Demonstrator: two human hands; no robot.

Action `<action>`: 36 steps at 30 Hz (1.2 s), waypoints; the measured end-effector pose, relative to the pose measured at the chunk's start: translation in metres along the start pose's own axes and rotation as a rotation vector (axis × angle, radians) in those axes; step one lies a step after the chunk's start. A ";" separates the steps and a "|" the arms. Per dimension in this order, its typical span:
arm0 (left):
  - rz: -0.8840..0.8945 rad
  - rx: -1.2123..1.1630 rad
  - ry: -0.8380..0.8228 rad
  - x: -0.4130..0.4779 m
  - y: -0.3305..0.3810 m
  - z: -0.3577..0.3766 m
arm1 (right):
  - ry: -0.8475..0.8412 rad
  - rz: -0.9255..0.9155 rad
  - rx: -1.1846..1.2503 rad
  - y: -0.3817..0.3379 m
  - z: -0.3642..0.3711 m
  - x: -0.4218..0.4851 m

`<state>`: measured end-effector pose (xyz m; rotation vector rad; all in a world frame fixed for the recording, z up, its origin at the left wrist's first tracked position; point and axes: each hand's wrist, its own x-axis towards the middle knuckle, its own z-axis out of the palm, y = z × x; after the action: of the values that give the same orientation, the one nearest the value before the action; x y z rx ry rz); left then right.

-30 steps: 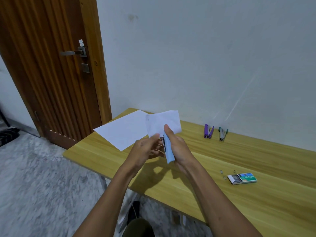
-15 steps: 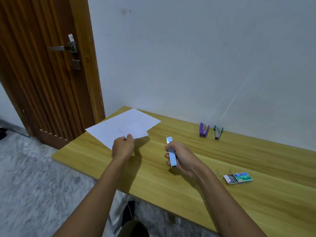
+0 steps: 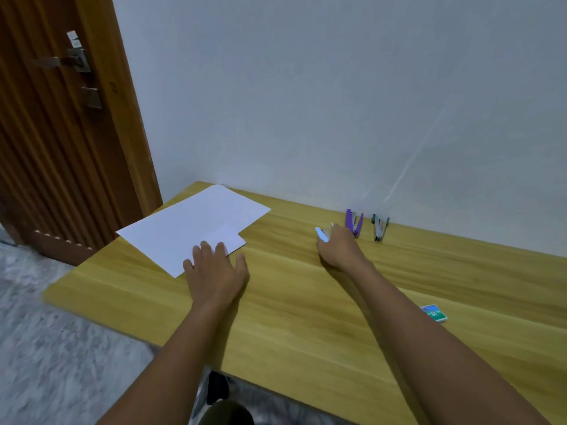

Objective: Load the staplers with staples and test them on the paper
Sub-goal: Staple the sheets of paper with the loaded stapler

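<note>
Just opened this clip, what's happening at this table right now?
A person is working through staplers at a wooden table. The right hand holds a light blue stapler close to a purple stapler and a green stapler lying open by the wall. The left hand lies flat, fingertips on the white paper. A staple box sits beside the right forearm.

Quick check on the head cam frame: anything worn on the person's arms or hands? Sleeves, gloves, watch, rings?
Nothing worn that shows. Both forearms are bare from the bottom of the frame to the wrists, with no sleeve edge in view. The left hand and right hand have no gloves, and no watch, band or ring can be seen. Motion blur softens the fingers, so very small items could be missed.
</note>
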<state>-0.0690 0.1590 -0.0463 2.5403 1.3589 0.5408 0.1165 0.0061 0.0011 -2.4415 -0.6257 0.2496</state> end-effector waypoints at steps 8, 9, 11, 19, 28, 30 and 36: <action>-0.005 -0.016 0.059 0.001 -0.002 0.006 | 0.043 0.132 -0.027 -0.002 0.006 0.044; -0.006 -0.019 0.060 0.001 -0.002 0.006 | 0.020 0.144 -0.026 -0.005 0.004 0.044; -0.002 -0.020 0.065 0.001 -0.003 0.007 | -0.023 0.138 -0.087 -0.008 0.000 0.042; -0.001 -0.019 0.068 0.002 -0.003 0.010 | 0.090 -0.005 -0.155 0.008 0.013 0.047; -0.004 0.002 0.081 0.003 -0.003 0.013 | 0.151 -0.028 -0.131 0.006 0.019 0.063; -0.007 0.003 0.088 0.003 -0.004 0.013 | 0.138 -0.036 -0.147 0.005 0.018 0.064; 0.024 0.023 0.139 0.001 0.001 0.008 | 0.187 -0.120 -0.074 0.006 -0.006 0.027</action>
<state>-0.0647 0.1592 -0.0530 2.5825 1.3889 0.7229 0.1444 0.0115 0.0014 -2.4502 -0.7061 -0.0513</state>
